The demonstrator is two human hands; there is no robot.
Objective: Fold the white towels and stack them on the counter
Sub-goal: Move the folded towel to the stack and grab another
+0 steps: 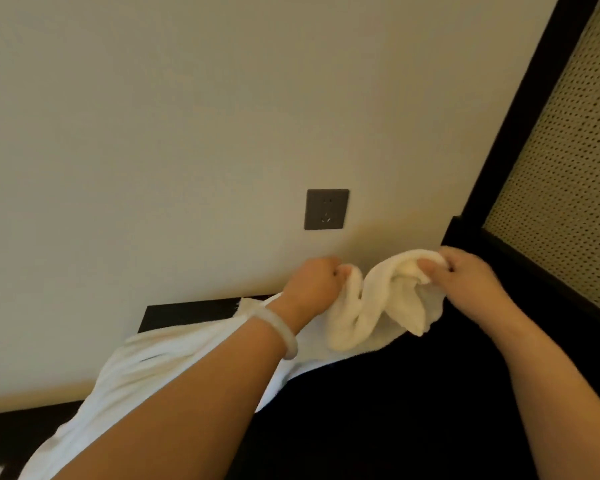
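Observation:
A small white towel (371, 306) hangs crumpled between my two hands above the dark counter (413, 410). My left hand (314, 282) grips its left edge in a fist, a pale bangle on that wrist. At the towel's upper right corner my right hand (465, 271) pinches the cloth with curled fingers. A larger white towel (146, 368) lies spread on the counter under my left forearm and runs toward the lower left.
A cream wall rises just behind the counter, with a grey socket plate (326, 209) on it. A black-framed panel of perforated weave (568, 188) stands at the right. A dark ledge (191, 311) shows along the wall behind the large towel.

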